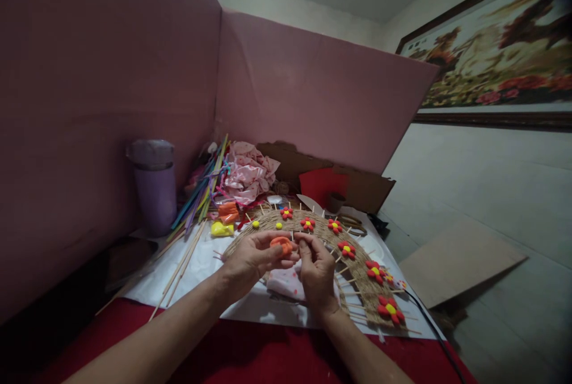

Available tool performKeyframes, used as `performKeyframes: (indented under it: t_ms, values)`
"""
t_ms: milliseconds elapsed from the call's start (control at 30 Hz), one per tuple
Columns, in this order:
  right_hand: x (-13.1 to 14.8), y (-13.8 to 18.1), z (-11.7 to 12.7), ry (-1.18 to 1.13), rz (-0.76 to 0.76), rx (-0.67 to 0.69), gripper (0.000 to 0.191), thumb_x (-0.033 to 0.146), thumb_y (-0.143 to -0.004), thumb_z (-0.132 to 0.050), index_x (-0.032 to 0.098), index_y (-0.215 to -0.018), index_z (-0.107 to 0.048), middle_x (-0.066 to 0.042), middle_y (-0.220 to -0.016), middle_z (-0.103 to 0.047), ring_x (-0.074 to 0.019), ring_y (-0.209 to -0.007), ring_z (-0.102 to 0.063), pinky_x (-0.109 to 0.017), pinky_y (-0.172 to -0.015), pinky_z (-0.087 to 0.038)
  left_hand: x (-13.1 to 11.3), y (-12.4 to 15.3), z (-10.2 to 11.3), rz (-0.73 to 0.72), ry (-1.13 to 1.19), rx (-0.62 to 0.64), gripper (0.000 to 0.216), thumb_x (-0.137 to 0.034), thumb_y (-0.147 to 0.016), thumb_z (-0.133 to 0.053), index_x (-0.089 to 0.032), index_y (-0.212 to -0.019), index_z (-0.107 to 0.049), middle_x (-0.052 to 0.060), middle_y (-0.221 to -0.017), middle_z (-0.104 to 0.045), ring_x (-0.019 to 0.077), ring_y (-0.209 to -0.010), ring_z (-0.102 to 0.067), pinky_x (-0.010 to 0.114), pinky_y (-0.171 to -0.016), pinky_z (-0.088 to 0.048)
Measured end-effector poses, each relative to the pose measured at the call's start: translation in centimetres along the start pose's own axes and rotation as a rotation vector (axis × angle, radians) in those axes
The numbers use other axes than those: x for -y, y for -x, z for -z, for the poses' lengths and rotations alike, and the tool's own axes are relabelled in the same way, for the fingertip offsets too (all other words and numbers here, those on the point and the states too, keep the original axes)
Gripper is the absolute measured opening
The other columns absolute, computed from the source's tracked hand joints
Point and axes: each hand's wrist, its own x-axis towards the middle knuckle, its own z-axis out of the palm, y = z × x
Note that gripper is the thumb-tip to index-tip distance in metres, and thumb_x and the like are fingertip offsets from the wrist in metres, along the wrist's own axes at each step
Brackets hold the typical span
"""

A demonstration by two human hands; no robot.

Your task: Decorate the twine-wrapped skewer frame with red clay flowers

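Note:
My left hand (263, 253) holds a lump of orange modelling clay (282, 245), its thumb lying against the lump. Close beside it, my right hand (316, 271) has thumb and fingers pinched together near the clay's right edge; what sits in the pinch is too small to make out. Beneath both hands is an arch woven from twine (364, 289) over thin wooden sticks. Red flowers with yellow centres, such as this flower (390, 310), dot its right side. Two yellow balls, one of them this ball (255, 224), rest on its upper left. Spotted pale cloth (286, 283) lies inside the arch.
An orange clay packet (228, 212) and a yellow clay packet (222, 229) lie left of the arch. Farther left stand a purple tumbler (155, 190) and coloured sticks (196, 187). Behind are crumpled pink wrapping (250, 172), scissors (353, 224) and red card (324, 186). A black cable (431, 321) runs along the right.

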Motion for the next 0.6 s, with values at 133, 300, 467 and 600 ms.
performKeyframes:
  t_ms: [133, 300, 467, 600]
  values:
    - [0.14, 0.16, -0.03, 0.024, -0.005, 0.01, 0.019, 0.025, -0.085, -0.047, 0.017, -0.092, -0.063, -0.006, -0.085, -0.065, -0.0179, -0.078, -0.059, -0.028, -0.067, -0.046, 0.43, -0.16, 0.58, -0.024, -0.077, -0.036, 0.025, -0.023, -0.065, -0.075, -0.01, -0.083, -0.062, 0.007, -0.067, -0.069, 0.0127, -0.05, -0.062, 0.022, -0.048, -0.049]
    - [0.08, 0.11, 0.02, 0.032, -0.001, 0.011, 0.018, 0.025, -0.086, -0.047, 0.018, -0.091, -0.063, -0.005, -0.083, -0.064, -0.0174, -0.077, -0.059, -0.028, -0.067, -0.046, 0.74, -0.21, 0.67, -0.024, -0.094, -0.071, 0.029, -0.028, -0.063, -0.076, -0.01, -0.079, -0.061, 0.005, -0.064, -0.067, 0.0116, -0.047, -0.06, 0.02, -0.044, -0.047]
    - [0.08, 0.08, -0.04, 0.012, 0.019, 0.002, 0.017, 0.023, -0.085, -0.048, 0.018, -0.089, -0.063, -0.004, -0.082, -0.065, -0.0172, -0.076, -0.06, -0.028, -0.07, -0.047, 0.4, -0.1, 0.22, 0.03, 0.027, -0.025, 0.037, -0.038, -0.077, -0.063, -0.007, -0.098, -0.062, 0.013, -0.088, -0.068, 0.0188, -0.075, -0.067, 0.029, -0.072, -0.054]
    - [0.11, 0.09, -0.06, 0.002, 0.012, 0.009, 0.018, 0.024, -0.086, -0.047, 0.018, -0.09, -0.063, -0.004, -0.082, -0.065, -0.0171, -0.076, -0.06, -0.028, -0.069, -0.047, 0.07, 0.03, 0.29, 0.047, 0.026, 0.003, 0.033, -0.024, -0.076, -0.065, -0.007, -0.104, -0.062, 0.014, -0.092, -0.068, 0.0195, -0.081, -0.067, 0.031, -0.08, -0.052]
